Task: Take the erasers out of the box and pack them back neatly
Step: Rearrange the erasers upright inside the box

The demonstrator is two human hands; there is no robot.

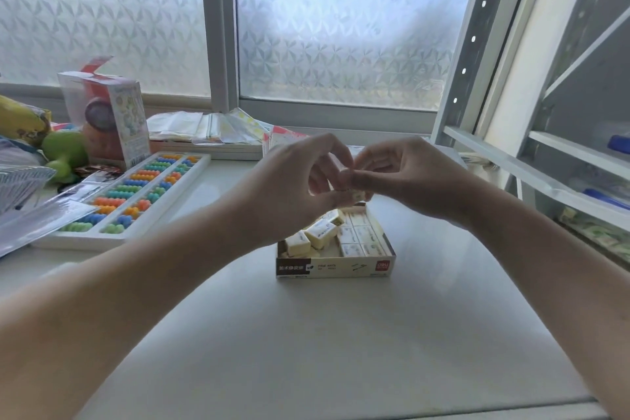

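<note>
A low open cardboard box [335,268] sits on the white table in the middle of the head view. Its right half holds cream erasers [362,235] laid flat in tidy rows. Several more erasers [318,232] lie jumbled and tilted in its left half. My left hand [296,181] and my right hand [405,174] meet fingertip to fingertip just above the far end of the box. Between them they pinch a small cream eraser [358,195], mostly hidden by the fingers.
A white abacus [136,194] with coloured beads lies to the left of the box. Behind it stand a toy box [117,116], a green toy and papers [211,131] along the window sill. A white shelf frame [531,160] rises at the right.
</note>
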